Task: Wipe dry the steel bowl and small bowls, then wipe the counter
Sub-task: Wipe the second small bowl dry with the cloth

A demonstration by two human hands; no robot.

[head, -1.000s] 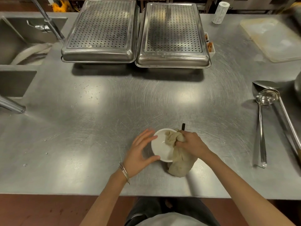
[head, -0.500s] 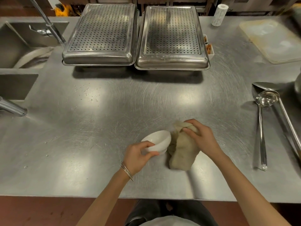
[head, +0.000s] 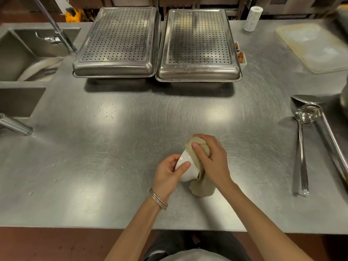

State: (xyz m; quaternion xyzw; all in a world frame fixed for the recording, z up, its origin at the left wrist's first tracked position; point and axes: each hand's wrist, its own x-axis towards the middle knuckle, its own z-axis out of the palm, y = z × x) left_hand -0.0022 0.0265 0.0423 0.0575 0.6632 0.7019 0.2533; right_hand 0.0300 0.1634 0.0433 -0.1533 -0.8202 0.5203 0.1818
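Observation:
A small white bowl (head: 185, 171) is tipped on its side above the steel counter (head: 131, 147), near the front middle. My left hand (head: 168, 173) grips it from the left, thumb across its outer wall. My right hand (head: 212, 161) presses a beige cloth (head: 202, 186) against the bowl's right side; the cloth's tail hangs down onto the counter. The bowl's inside is hidden. A steel vessel's edge (head: 344, 98) shows at the far right border.
Two perforated steel trays (head: 116, 44) (head: 198, 46) stand at the back. A ladle (head: 303, 144) and a long spoon (head: 327, 132) lie at the right. A sink (head: 22, 53) and taps are on the left, a white board (head: 316, 46) back right, water drops (head: 101, 110) left of centre.
The bowl went from lying open on the counter to being lifted and turned on its side. The cloth came out of it and now wraps its outer wall.

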